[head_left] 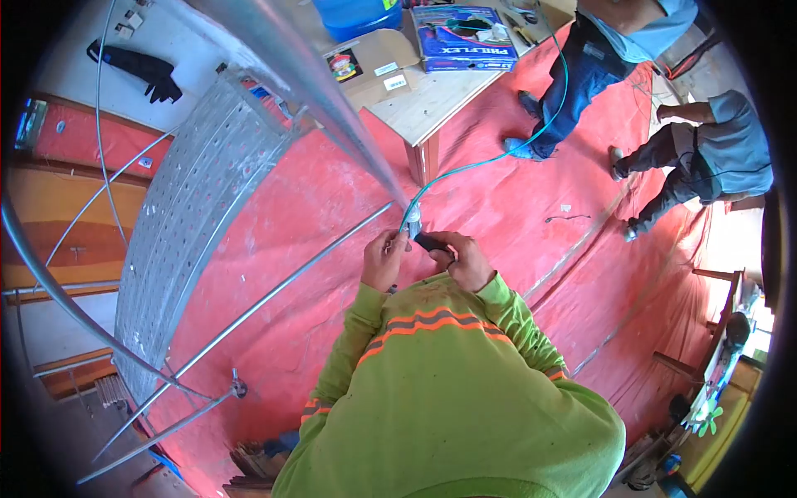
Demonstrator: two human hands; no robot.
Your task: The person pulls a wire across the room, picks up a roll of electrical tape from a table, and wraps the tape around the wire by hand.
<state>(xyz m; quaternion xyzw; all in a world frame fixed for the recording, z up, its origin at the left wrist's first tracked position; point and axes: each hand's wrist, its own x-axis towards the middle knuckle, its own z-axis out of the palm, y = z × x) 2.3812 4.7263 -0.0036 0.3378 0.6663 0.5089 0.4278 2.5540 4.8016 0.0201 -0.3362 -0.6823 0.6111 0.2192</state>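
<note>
A thin green wire (490, 159) runs down in a curve to my hands in front of my chest. My left hand (383, 259) is closed, its thumb and fingers pinched at the wire's lower end. In my right hand (466, 262) is a dark, elongated object (429, 241), its kind too small to tell; the fingers wrap round it. Just above the hands, at the foot of a metal pole (365, 137), is a small pale grey piece (414, 217). Whether the dark object touches it I cannot tell.
A wooden table (432, 104) bears a Philflex box (465, 41), cardboard (378, 58) and a blue container (353, 17). Perforated metal planks (199, 191) and long metal rods (282, 286) lean at left. Two people (573, 91) stand at right on the red floor covering (515, 216).
</note>
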